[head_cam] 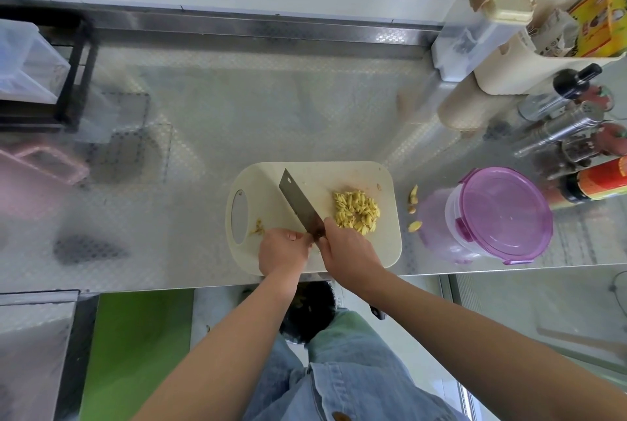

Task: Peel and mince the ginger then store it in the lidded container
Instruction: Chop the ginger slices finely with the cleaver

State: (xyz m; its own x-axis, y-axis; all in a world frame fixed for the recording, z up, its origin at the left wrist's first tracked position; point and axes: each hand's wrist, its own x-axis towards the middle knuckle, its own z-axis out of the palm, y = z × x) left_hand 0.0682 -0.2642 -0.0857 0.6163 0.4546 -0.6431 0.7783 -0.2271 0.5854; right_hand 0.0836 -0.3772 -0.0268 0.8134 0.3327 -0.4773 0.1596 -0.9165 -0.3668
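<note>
Here's the right hand (346,247) wrapped around the handle end of the cleaver (298,203), its forefinger lying up along the heel of the blade, while the blade angles away towards the far left corner of the cutting board (315,176). The left hand (285,244) sits just beside it, fingers curled under and the thumb tip pointing at the heel of the blade. From up here I can't tell whether it pinches anything or merely touches the steel. The ginger (356,212) is in a loose yellow pile of short cut pieces on the right half of the board, just right of the blade and clear of both hands. A few darker bits (258,227) lie near the board's handle slot on the left. Off the board, peel scraps (414,196) rest on the steel tabletop (203,115), between the board and the lidded container (498,213), whose purple lid is on. Bottles (559,129) crowd the far right.
</note>
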